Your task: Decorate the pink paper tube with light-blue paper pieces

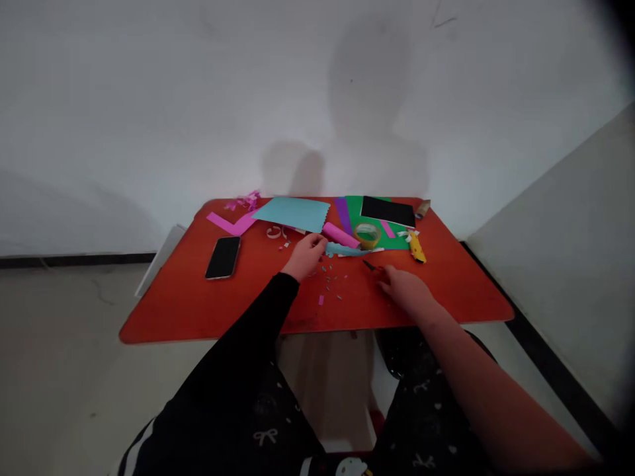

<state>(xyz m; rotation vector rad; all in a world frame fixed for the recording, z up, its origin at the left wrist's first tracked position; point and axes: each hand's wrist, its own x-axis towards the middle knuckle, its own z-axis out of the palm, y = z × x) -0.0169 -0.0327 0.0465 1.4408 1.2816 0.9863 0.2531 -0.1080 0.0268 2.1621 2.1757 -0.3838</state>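
Head view puts my left hand (307, 256), in a black sleeve, at the end of a pale blue paper strip (344, 249). Its fingers (320, 242) curl closed there, but I cannot tell whether they pinch the strip. My right hand (403, 288) is bare to the forearm, its fingers (384, 276) pressed together around small dark scissors (370, 266), of which only the tip shows.

The strip lies on the bench (446, 291), just in front of a pink roll (341, 235) and a tape roll (367, 235). Paper scraps (327, 283) are scattered between my hands. Farther back are a blue sheet (292, 214), a green sheet (380, 233) and a black card (387, 211), with a yellow cutter (417, 248) to the right and a phone (223, 258) to the left.

The scissors point toward my left hand, so a slip could nick those fingers. If I pull hard, the thin strip could tear or drag the pink roll along with it. A careless sweep of my sleeve could scatter the light scraps, and a wide move of my right arm could knock the cutter.
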